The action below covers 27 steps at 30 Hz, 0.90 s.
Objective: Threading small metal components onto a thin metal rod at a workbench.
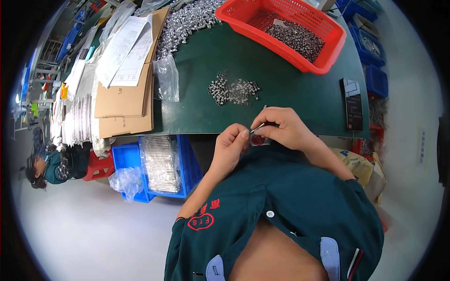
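At the near edge of the green table, my left hand is closed, thumb against the curled fingers. Close beside it my right hand pinches with thumb and forefinger. Between the two runs a thin, shiny metal rod, its ends hidden by the fingers. I cannot make out what else, if anything, is inside the left fist. Just beyond the hands lie two touching piles: small dark metal rings on the left and lighter silvery small parts on the right.
A red plastic basket holds small metal parts at the far right. Loose silver parts spread at the back. Cardboard with papers and a clear bag lie left. A black phone lies right. Blue bins stand below.
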Each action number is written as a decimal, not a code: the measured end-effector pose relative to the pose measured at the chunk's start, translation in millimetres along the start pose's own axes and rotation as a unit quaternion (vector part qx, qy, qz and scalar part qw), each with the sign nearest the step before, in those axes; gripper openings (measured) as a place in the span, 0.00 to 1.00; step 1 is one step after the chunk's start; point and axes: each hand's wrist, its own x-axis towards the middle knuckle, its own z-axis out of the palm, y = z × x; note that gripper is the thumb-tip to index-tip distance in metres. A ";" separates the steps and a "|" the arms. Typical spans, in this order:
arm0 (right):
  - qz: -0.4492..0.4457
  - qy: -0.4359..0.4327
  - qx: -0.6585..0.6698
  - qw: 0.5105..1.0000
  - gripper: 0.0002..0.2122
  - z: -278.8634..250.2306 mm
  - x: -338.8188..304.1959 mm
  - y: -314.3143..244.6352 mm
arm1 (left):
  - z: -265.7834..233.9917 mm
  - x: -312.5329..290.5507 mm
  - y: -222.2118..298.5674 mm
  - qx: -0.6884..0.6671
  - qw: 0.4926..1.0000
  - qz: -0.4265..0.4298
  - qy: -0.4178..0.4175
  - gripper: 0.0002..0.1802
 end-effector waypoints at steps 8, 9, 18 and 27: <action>0.009 0.074 -0.045 0.996 0.10 0.9 -5.5 10.8 | -1.9 3.2 0.5 0.007 0.998 0.037 0.040 0.11; 0.004 0.099 -0.100 0.990 0.10 -6.5 -3.8 14.3 | -2.0 3.3 2.5 0.005 0.997 0.043 0.061 0.11; -0.082 0.122 -0.294 0.944 0.09 -21.8 10.2 36.6 | -4.6 5.6 1.6 -0.011 0.996 0.052 0.077 0.10; -0.139 0.116 -0.340 0.923 0.05 -18.8 16.6 45.7 | -5.4 5.2 -1.4 -0.001 0.996 0.041 0.083 0.10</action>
